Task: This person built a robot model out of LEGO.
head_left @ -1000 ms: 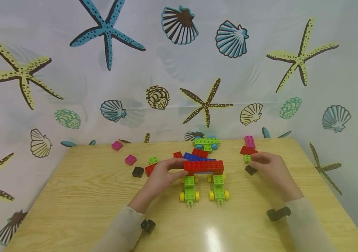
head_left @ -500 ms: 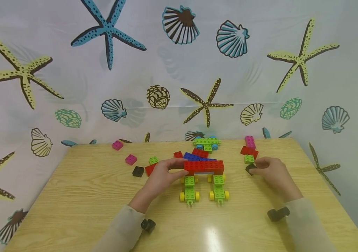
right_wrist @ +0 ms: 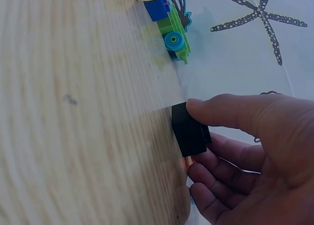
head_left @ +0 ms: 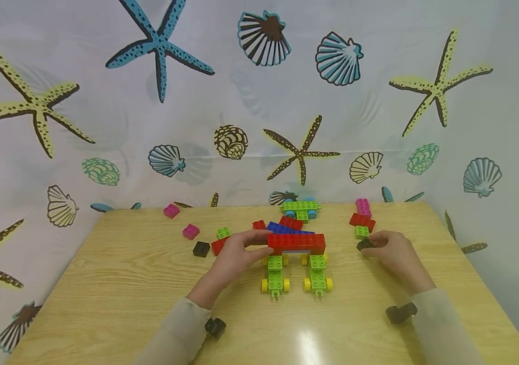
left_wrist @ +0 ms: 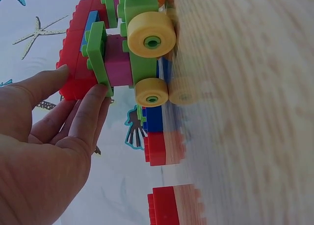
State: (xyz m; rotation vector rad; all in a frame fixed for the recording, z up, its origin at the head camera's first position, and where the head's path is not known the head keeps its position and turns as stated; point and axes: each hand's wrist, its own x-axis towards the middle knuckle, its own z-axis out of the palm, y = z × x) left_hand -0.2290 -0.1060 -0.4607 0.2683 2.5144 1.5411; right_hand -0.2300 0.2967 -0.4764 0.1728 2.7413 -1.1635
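Note:
A toy build of plastic bricks stands mid-table: a long red top [head_left: 296, 244] bridges two green wheeled bases [head_left: 318, 279] with yellow wheels. My left hand [head_left: 236, 257] holds the left end of the red top, thumb on the near side and fingers behind. In the left wrist view, magenta and blue bricks [left_wrist: 117, 61] show between the red top and the wheels. To the right, my right hand [head_left: 396, 256] pinches a small black brick [right_wrist: 189, 132] between thumb and fingers, low at the table surface. A small green brick [head_left: 362, 232] lies just behind it.
Behind the build lie blue and red bricks [head_left: 291, 222] and a green car base [head_left: 300, 205] with blue wheels. Red [head_left: 362, 221] and magenta [head_left: 363, 207] bricks sit at the back right. Left are magenta bricks [head_left: 191, 231], another black brick [head_left: 201, 249] and a patterned curtain behind.
My right hand has left the small green brick, moved slightly toward me and taken hold of the black brick. The left hand keeps its place on the red top.

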